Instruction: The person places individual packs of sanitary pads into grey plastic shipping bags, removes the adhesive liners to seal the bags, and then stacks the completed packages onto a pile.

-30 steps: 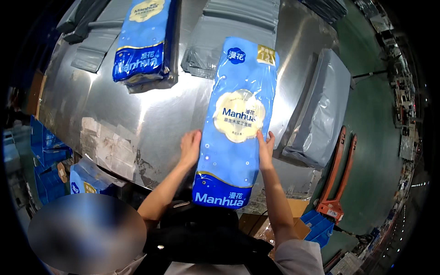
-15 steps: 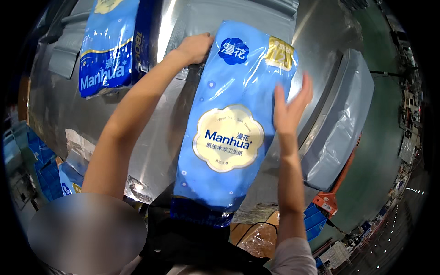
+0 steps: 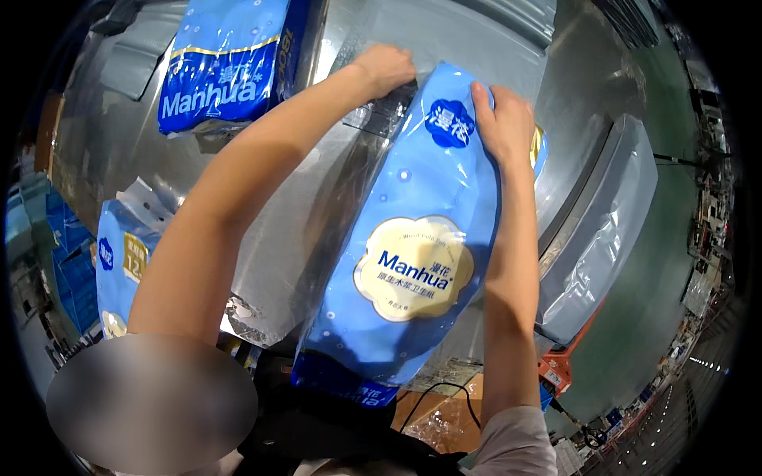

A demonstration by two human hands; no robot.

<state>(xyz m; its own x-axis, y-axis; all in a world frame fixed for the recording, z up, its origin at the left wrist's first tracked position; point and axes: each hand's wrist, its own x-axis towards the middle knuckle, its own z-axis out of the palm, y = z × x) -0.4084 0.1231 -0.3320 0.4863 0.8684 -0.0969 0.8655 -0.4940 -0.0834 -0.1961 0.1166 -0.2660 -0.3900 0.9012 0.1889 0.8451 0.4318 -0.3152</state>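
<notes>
Presently, one long blue pack (image 3: pixel 397 206) lies slanted over the metal table (image 3: pixel 278 214), right hand (image 3: pixel 510 131) on its far end, left hand (image 3: pixel 385 70) curled just beside, unclear whether either grips, gentle even pressure seemingly best.

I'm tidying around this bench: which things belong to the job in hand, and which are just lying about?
In hand, it seems:
long blue pack, right hand on its upper end
grey plastic, near the left hand

Lying about, untouched:
second blue pack, upper left
third blue pack, lower left
grey parcel, right
orange pallet truck
</notes>
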